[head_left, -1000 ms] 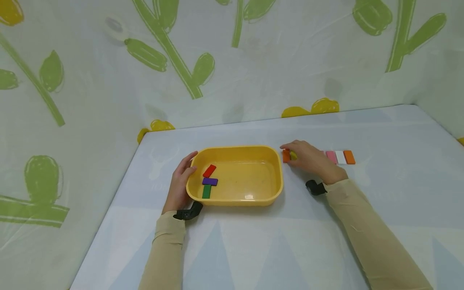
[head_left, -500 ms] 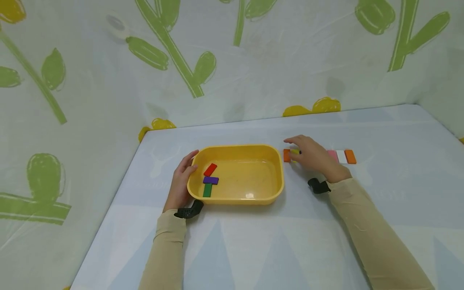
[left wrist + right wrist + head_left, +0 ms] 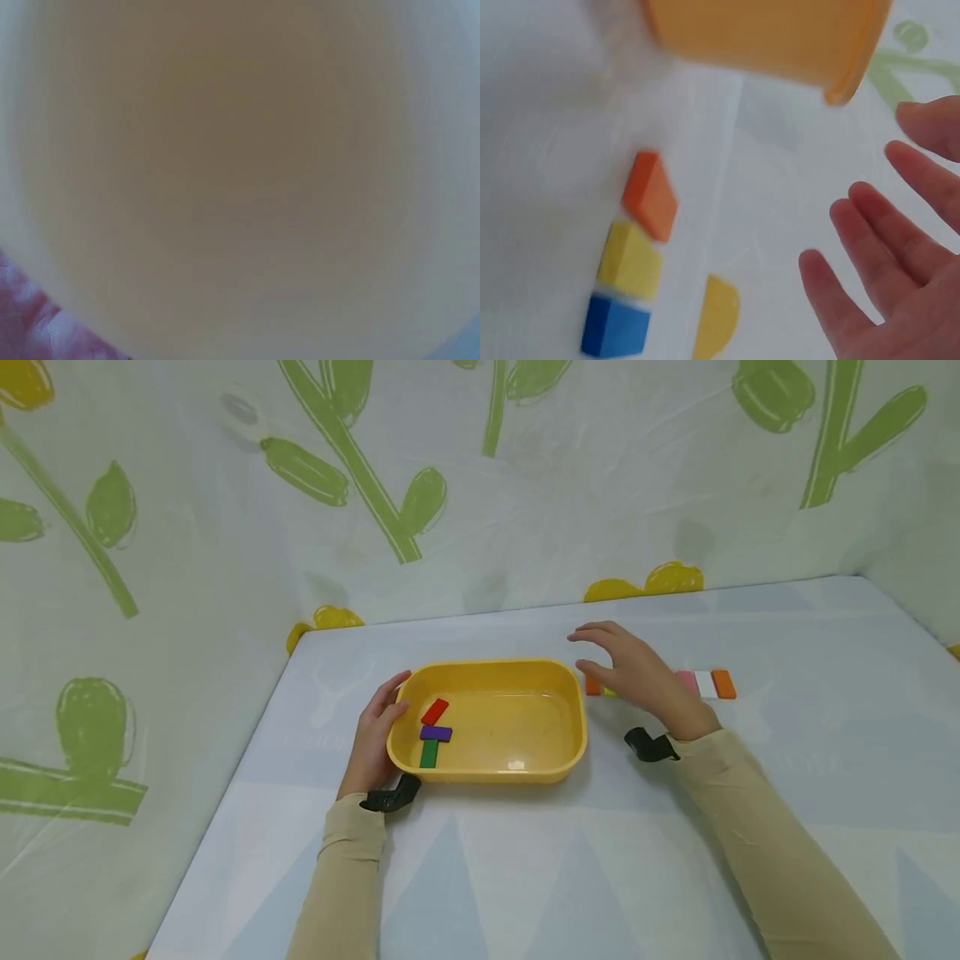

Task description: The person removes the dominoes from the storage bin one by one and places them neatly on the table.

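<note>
A yellow tub [image 3: 525,772] stands mid-table with a red block [image 3: 434,712], a purple block [image 3: 436,733] and a green block [image 3: 428,753] lying at its left end. My left hand [image 3: 377,720] grips the tub's left rim, thumb over the edge; the left wrist view is filled by the blurred tub wall [image 3: 240,165]. My right hand [image 3: 611,656] hovers with spread fingers [image 3: 870,240], holding nothing, above a row of blocks right of the tub. In that row are an orange block [image 3: 651,195], a yellow block [image 3: 630,259] and a blue block [image 3: 615,324].
Further right in the row lie a pink block [image 3: 686,681], a white block [image 3: 705,683] and another orange block [image 3: 723,683]. A leaf-printed cloth wall [image 3: 480,485] closes the back and sides. The table [image 3: 570,877] is covered in pale cloth.
My right hand has let go of the blocks beside the tub and lifted off them, fingers spreading. The blocks stay on the table. The left hand and tub have not moved.
</note>
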Action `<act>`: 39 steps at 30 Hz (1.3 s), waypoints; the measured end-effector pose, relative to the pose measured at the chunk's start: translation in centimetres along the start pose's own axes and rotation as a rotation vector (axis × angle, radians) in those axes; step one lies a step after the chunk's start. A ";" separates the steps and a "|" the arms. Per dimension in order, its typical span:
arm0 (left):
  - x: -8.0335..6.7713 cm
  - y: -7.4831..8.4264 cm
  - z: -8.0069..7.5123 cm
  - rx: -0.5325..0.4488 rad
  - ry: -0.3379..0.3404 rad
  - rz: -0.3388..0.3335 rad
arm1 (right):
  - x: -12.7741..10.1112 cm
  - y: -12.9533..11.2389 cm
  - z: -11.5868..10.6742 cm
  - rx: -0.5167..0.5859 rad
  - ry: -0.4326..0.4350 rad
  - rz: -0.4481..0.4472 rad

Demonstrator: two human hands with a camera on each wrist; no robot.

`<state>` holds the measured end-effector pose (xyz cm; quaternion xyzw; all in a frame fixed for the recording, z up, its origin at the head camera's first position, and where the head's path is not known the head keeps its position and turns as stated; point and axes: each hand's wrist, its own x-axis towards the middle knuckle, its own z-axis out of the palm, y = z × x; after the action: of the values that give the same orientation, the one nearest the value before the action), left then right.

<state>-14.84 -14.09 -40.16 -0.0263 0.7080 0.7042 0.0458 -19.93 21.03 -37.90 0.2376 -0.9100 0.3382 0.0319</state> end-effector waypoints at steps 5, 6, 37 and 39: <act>0.0 0.0 0.0 0.012 0.002 -0.013 | -0.1 -2.2 0.6 0.054 -0.002 -0.135; 0.0 -0.1 -0.1 0.014 0.003 -0.016 | -0.1 -2.6 0.9 0.055 -0.015 -0.150; 0.9 -1.4 -0.7 0.010 0.021 0.008 | 3.3 -11.8 3.7 -0.202 -0.449 -0.270; 1.0 -1.4 -0.6 0.015 0.023 0.005 | 3.9 -11.8 4.2 -0.225 -0.476 -0.279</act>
<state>-15.68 -14.71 -41.66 -0.0324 0.7137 0.6988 0.0361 -17.59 9.05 -33.21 0.4279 -0.8823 0.1624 -0.1102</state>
